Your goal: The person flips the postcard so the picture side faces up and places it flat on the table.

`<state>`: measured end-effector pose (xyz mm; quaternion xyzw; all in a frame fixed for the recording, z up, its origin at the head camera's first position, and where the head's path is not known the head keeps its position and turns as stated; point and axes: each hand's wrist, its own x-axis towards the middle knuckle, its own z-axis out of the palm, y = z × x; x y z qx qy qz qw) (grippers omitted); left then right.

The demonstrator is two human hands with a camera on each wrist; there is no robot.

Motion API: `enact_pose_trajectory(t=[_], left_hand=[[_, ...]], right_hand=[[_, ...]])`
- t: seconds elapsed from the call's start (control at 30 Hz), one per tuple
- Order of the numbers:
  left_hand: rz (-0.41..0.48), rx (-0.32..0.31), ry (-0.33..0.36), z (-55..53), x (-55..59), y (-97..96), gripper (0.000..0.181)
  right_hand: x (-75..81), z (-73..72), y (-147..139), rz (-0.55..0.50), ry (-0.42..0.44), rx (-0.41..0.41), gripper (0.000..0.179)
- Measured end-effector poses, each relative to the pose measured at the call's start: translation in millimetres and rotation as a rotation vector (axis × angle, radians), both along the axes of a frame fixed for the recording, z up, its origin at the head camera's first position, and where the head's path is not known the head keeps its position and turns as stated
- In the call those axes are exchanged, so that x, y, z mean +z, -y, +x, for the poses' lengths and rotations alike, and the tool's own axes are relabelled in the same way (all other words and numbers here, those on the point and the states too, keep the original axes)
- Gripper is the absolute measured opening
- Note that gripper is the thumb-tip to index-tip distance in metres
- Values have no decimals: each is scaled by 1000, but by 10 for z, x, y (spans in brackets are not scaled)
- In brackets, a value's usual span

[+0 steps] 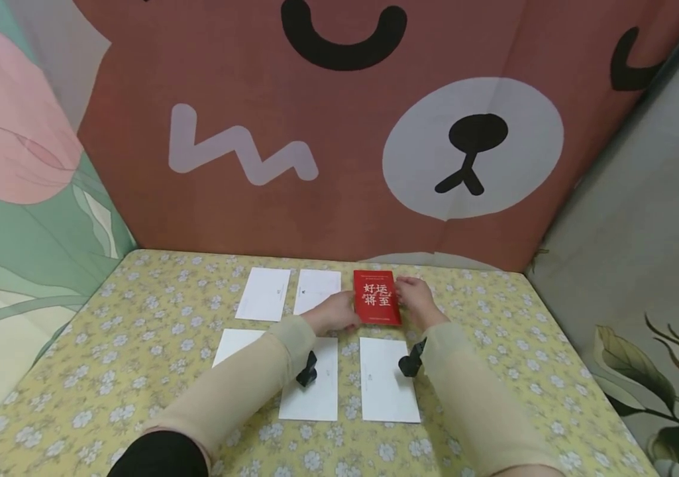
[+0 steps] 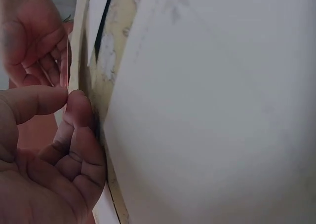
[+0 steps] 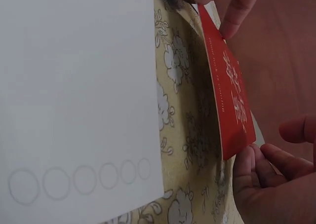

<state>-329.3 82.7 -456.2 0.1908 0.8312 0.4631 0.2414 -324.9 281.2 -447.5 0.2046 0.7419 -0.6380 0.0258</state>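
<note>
A red postcard (image 1: pixel 377 298) with large white Chinese characters is between my two hands at the far side of the table, at the right end of the back row. My left hand (image 1: pixel 334 311) pinches its left edge between thumb and index finger, as the left wrist view shows. In the right wrist view the red postcard (image 3: pixel 229 93) stands tilted above the cloth. The fingertips of my right hand (image 3: pixel 276 172) touch its near corner, with the thumb held apart. In the head view my right hand (image 1: pixel 417 298) is at the right edge.
Several white cards lie in two rows on the yellow floral tablecloth (image 1: pixel 494 397): one at back left (image 1: pixel 263 293), another partly behind my left hand (image 1: pixel 317 285), and one at front right (image 1: pixel 388 391). A brown bear-print curtain (image 1: pixel 339 218) hangs along the back edge.
</note>
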Motion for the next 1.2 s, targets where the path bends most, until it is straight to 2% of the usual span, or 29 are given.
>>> enact_pose_trajectory(t=[0.2,0.43,0.57,0.63,0.83,1.07,1.2], left_hand=[[-56,-31,-31,-20,-55,-21,28],[-121,-7,-52,45,8,-39,11],[-164,32,-28,57,43,-49,17],[-168,53,-5,48,49,-41,26],[-72,96,51,38,104,27,55],[69,141,65,-21,202,176,51],[156,203,84,-85,229,280,47]], right_hand=[[-31,36,-31,25,44,31,52],[-77,43,-54,70,79,75,55],[-74,51,-73,97,75,88,56],[-66,59,-83,97,74,91,56],[-19,87,-69,104,49,89,53],[79,131,17,116,16,135,50],[134,163,63,109,9,156,48]])
